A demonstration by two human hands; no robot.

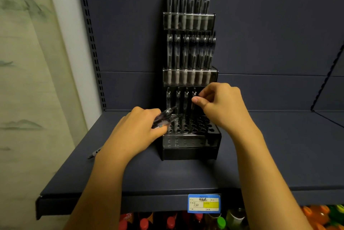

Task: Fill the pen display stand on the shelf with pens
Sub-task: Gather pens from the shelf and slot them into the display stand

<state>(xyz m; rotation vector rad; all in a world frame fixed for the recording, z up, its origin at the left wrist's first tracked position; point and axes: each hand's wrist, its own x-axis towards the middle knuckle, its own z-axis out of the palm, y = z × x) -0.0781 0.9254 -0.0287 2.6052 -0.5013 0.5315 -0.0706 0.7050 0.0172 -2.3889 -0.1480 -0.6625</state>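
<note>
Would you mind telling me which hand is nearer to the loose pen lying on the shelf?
Left. The left hand grips a bundle of pens just right of the loose pen; the right hand is farther right, at the stand's bottom tier.

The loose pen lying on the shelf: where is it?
In the head view, the loose pen lies on the shelf, left of the display stand, partly hidden behind the left forearm.

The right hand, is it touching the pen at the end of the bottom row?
Touching. In the head view the right hand pinches the top of that pen between thumb and fingertip.
</note>
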